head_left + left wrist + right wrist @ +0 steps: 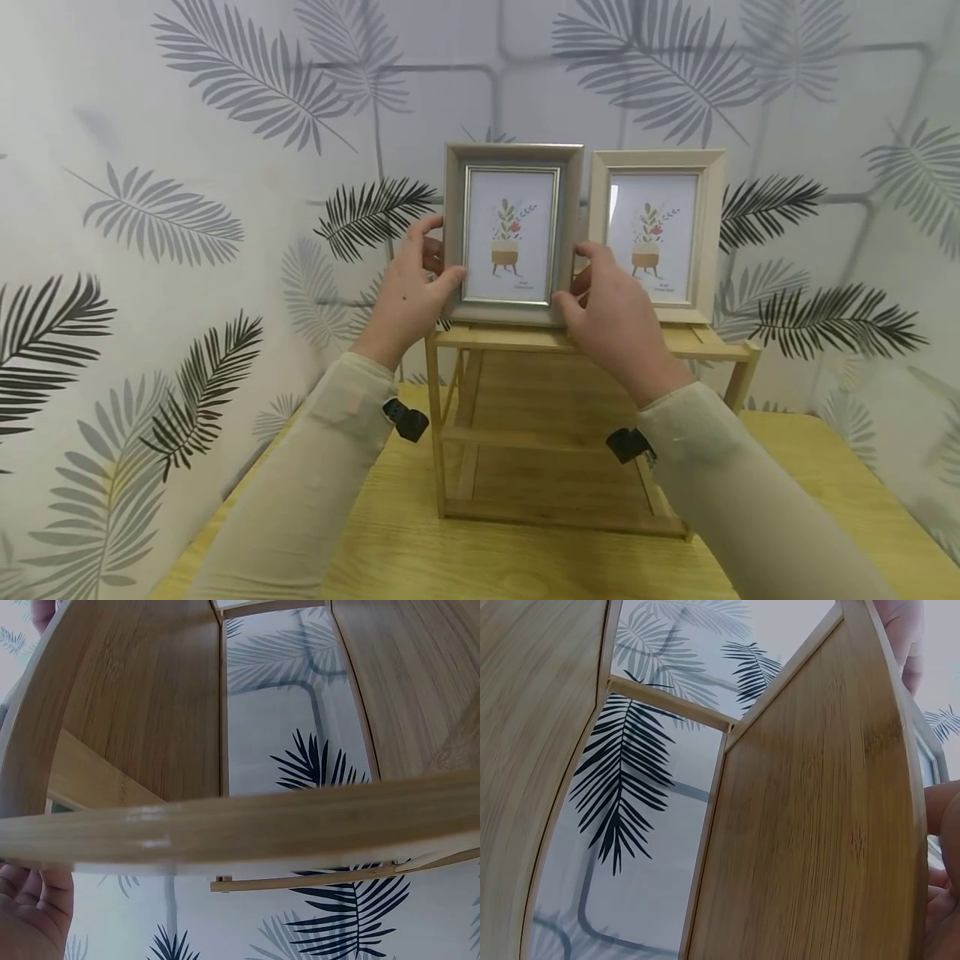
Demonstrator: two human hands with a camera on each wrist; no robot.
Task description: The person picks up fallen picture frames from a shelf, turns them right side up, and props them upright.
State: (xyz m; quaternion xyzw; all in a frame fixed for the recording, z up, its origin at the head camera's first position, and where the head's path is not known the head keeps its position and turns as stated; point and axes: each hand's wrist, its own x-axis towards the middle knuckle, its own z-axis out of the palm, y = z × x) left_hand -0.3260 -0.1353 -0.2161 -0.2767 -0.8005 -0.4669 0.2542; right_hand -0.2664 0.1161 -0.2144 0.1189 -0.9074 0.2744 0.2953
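A grey-brown picture frame [517, 196] with a gold inner border stands upright at the left of the wooden shelf's top. My left hand [412, 287] grips its left edge, thumb on the front near the lower corner and fingers behind. On the opposite side, my right hand [615, 308] pinches the lower right edge. A cream picture frame [712, 242] with the same potted-plant print stands just to the right, its lower left part behind my right hand. The wooden shelf [555, 437] fills much of both wrist views, with my left hand [34, 911] and right hand [945, 832] at their borders.
The slatted wooden shelf has several levels and stands on a yellow wood-grain table [397, 533]. Close behind it rises a wall [247, 150] papered with grey and black leaves. Dark wrist cameras [408, 421] hang below both sleeves, near the shelf's front.
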